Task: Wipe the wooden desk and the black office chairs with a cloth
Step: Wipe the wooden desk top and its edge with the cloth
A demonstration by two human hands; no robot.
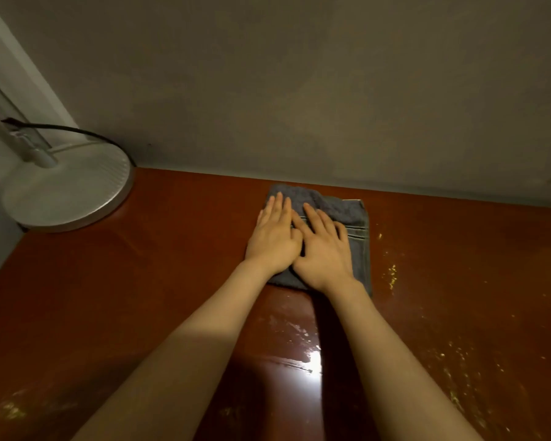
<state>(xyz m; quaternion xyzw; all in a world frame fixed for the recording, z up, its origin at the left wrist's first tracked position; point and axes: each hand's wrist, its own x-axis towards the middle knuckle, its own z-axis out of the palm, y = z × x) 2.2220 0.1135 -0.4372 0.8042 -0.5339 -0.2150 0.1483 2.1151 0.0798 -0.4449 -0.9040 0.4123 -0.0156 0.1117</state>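
Head view. The folded grey cloth (353, 214) lies flat on the desk (140, 281), close to its far edge where it meets the wall (299, 90), about midway along that edge. The left hand (272, 240) and right hand (323, 253) press on the cloth side by side and touching, palms down. The fingers of both are straight and lightly spread, gripping nothing. A lamp base (67, 192) with a dark cable (77, 130) stands at the far left corner, well apart from the cloth. A glossy, wet-looking band (312, 361) runs from the cloth toward the near edge. Pale specks (392, 275) dot the desk on the right-hand side. No chair is in view.

The step in hand appears to be a desk stroke at its far limit. To do it well, the palms should keep even pressure so the whole fold stays in contact. The pull should run straight to the near edge. The next lane should overlap the glossy band and move toward the speckled right side. Near the left corner the cloth is best worked around the lamp base, clear of its cable. The chairs seem not yet begun.
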